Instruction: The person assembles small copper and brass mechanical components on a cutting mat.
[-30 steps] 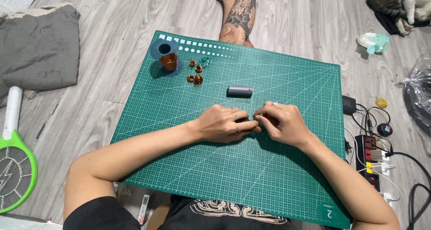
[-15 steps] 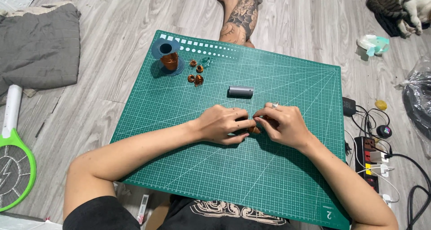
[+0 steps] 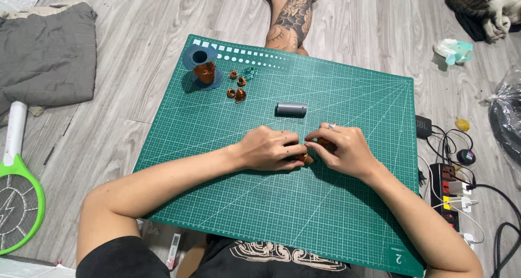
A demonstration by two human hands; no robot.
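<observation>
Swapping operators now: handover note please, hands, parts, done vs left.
Left hand: closed on a small copper-coloured coil, fingers pinched at it.
Right hand: fingertips on the same coil from the other side; ring on one finger.
Both rest mid green cutting mat.
Grey cylinder lies just beyond the hands, untouched.
Blue spool of copper wire stands at the mat's far left corner; four small copper coils lie beside it, looking finished.
Left: the coil in hand; how far along it is cannot be told.
</observation>
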